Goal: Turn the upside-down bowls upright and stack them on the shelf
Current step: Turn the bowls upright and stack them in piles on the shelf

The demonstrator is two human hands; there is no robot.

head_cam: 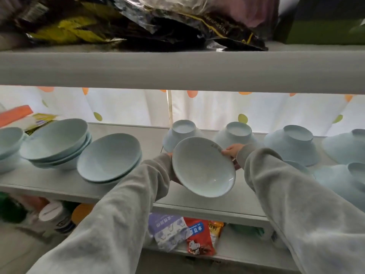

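A pale blue bowl (pixel 203 167) is held above the middle shelf (pixel 59 186), tilted with its hollow facing me. My left hand (pixel 171 176) grips its left rim from behind, mostly hidden by the sleeve. My right hand (pixel 232 150) pinches its upper right rim. Left of it stand upright stacks of bowls: a short stack (pixel 109 158), a taller stack (pixel 56 143), and another stack (pixel 8 143) at the far left edge. Several upside-down bowls sit on the right: one bowl (pixel 182 133) behind the held bowl, then a second (pixel 237 135), a third (pixel 294 145) and more at the far right (pixel 343 147).
The upper shelf board (pixel 177 70) hangs low overhead with dark crumpled bags (pixel 138 22) on it. A dotted curtain (pixel 126 105) backs the shelf. Below, snack packets (pixel 199 236) and jars (pixel 53 216) fill the lower shelf. Orange and yellow packets (pixel 23 117) lie at the far left.
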